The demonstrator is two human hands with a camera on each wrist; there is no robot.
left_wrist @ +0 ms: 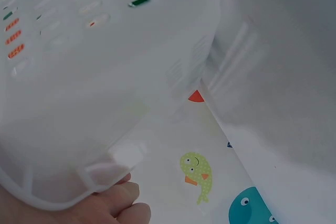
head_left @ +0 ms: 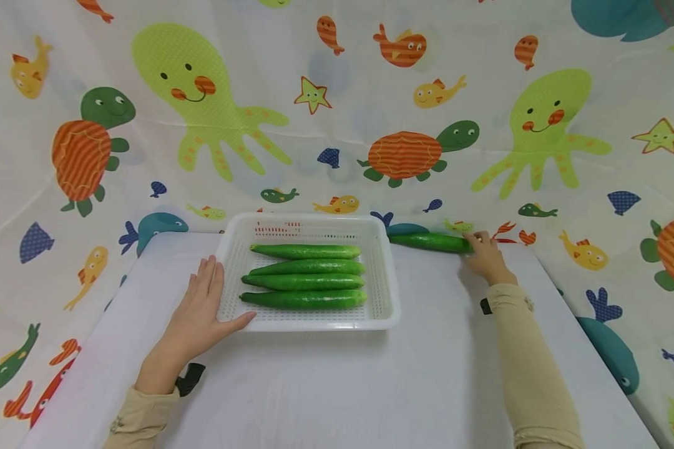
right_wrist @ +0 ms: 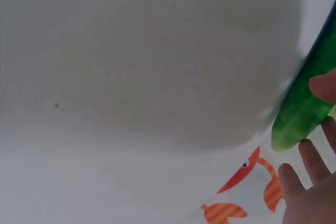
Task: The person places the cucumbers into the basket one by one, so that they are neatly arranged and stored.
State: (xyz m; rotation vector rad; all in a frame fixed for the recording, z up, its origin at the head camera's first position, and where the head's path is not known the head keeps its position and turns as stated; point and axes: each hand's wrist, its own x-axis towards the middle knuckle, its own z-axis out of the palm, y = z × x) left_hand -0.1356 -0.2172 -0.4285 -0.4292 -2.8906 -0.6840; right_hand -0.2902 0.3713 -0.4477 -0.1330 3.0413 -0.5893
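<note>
In the head view, a white plastic basket (head_left: 392,293) holds several green cucumbers (head_left: 303,300) lying side by side. My left hand (head_left: 199,312) rests along the basket's left side, its fingers straight and its thumb stretched over the front left corner. The left wrist view shows fingertips (left_wrist: 128,203) against the basket's rim (left_wrist: 58,203). To the right of the basket, another cucumber (head_left: 427,242) lies at the table's back edge. My right hand (head_left: 487,259) grips its right end, with the thumb (right_wrist: 324,86) on one side and fingers on the other in the right wrist view.
A white table (head_left: 337,386) carries the basket near its back edge. Behind it and at both sides hangs a white curtain (head_left: 292,156) printed with sea animals. Dark straps sit at both wrists.
</note>
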